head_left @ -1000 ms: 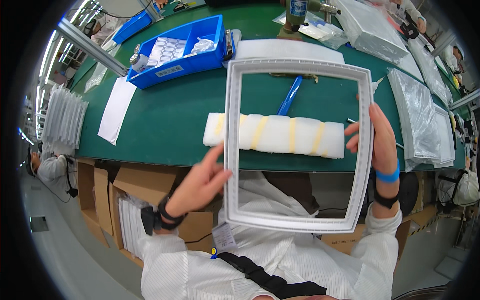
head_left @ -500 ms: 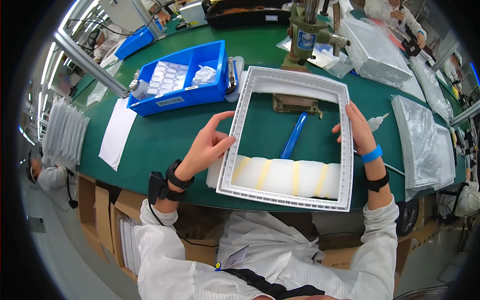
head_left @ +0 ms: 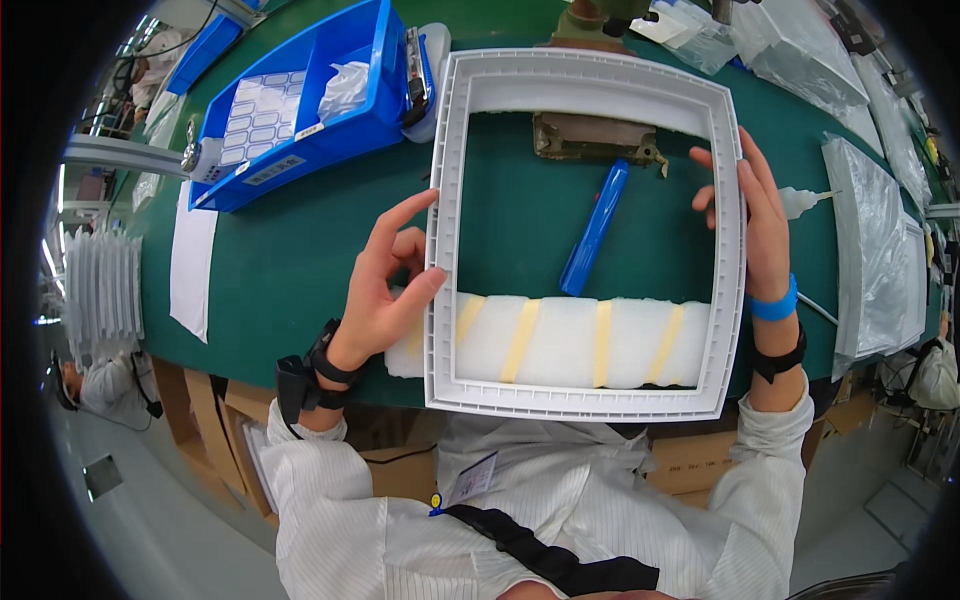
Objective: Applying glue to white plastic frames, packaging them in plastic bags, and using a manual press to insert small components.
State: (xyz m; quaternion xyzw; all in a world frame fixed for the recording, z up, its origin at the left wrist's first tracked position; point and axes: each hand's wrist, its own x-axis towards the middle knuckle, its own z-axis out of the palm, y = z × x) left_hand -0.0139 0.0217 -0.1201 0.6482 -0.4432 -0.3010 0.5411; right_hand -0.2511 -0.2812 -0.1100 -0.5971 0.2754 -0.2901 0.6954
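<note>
A white rectangular plastic frame (head_left: pixel 575 400) is held between my two hands above the green table. My left hand (head_left: pixel 385 285) holds its left side, index fingertip and thumb against the outer edge. Around the right side curls my right hand (head_left: pixel 768 235), with fingertips showing inside the opening. Through the frame I see a blue pen-shaped tool (head_left: pixel 596 230) lying at a slant. Under the frame's near part lies a white foam strip (head_left: pixel 560 340) banded with yellow tape. A worn metal block (head_left: pixel 590 137) sits near the far rail.
A blue divided bin (head_left: pixel 365 125) with label sheets stands at the far left, beside a white paper sheet (head_left: pixel 190 265). A needle-tipped bottle (head_left: pixel 800 201) lies right of my right hand. Plastic-wrapped panels (head_left: pixel 862 250) line the right side. A green machine base (head_left: pixel 590 25) stands behind the frame.
The view has shifted, so the bin and machine sit nearer the picture's edges. The frame appears straighter and less tilted, with both hands still on its sides.
</note>
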